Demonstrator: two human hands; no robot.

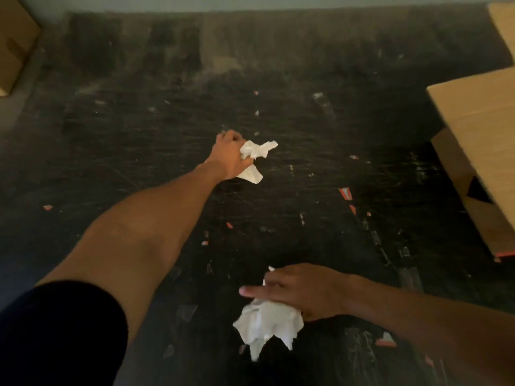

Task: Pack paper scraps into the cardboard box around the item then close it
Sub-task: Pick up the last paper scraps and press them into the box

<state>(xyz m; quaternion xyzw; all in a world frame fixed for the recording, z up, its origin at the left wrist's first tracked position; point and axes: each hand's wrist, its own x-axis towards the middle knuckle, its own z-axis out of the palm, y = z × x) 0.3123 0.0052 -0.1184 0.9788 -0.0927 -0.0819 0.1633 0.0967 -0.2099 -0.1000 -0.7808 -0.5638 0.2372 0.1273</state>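
Observation:
My left hand (227, 157) is stretched out over the dark table, shut on a crumpled white paper scrap (257, 156) that sticks out to its right. Near the bottom centre, my right hand (302, 291) grips a larger crumpled white paper wad (269, 325) that hangs below its fingers. The cardboard box (479, 129) stands at the right edge, partly out of frame, with a flap raised toward me. What is inside it is hidden.
The scratched black table top (139, 121) is littered with small white and orange-red paper bits (345, 193). Another cardboard box (14, 43) sits at the far left corner. A pale wall runs along the table's far edge.

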